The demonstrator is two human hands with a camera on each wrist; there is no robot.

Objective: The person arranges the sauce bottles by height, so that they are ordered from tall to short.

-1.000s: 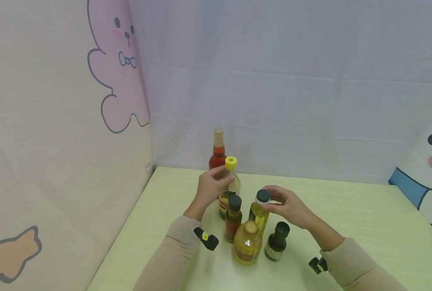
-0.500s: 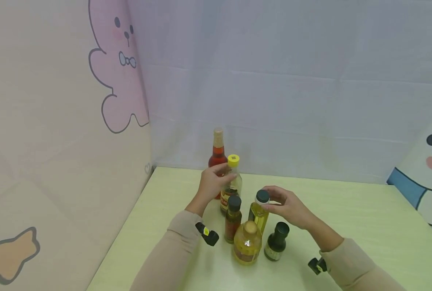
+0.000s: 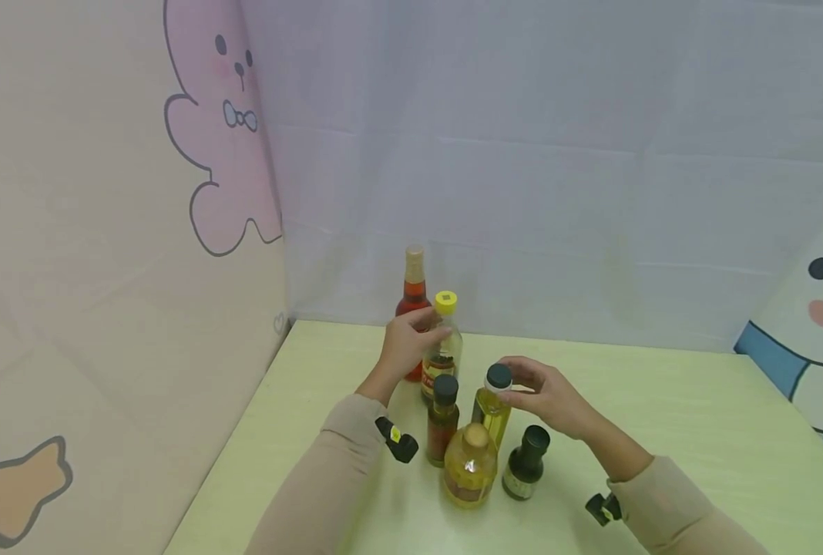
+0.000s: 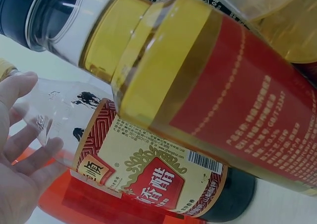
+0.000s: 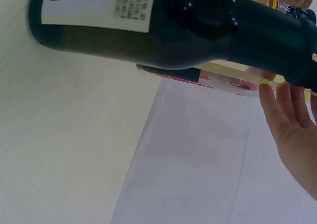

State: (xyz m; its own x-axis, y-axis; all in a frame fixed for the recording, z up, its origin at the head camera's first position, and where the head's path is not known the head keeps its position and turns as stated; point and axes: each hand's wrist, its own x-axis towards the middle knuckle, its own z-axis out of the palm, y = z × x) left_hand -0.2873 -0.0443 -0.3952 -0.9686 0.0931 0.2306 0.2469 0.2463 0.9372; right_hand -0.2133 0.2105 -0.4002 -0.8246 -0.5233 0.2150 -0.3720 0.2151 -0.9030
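In the head view my left hand [image 3: 406,345] grips the upper part of a vinegar bottle [image 3: 442,368] with a yellow cap. The left wrist view shows thumb and fingers around its clear neck, above the red-and-cream label. A taller bottle of red liquid [image 3: 414,289] stands right behind that hand. My right hand [image 3: 546,395] holds a cooking oil bottle [image 3: 493,408] by its neck, just under the dark green cap. Fingertips of that hand also show in the right wrist view, partly hidden behind a dark sauce bottle [image 5: 188,30].
Nearest me stands a round bottle of yellow liquid [image 3: 470,470]. A black-capped bottle [image 3: 442,428] is at its left, and the small dark bottle [image 3: 524,466] at its right. These crowd the pale yellow table [image 3: 647,408] close before both hands. Cloth curtain [image 3: 557,193] rises behind the table.
My left hand has moved the vinegar bottle a little away from me and slightly to the right. The right hand and the oil bottle have stayed in place.
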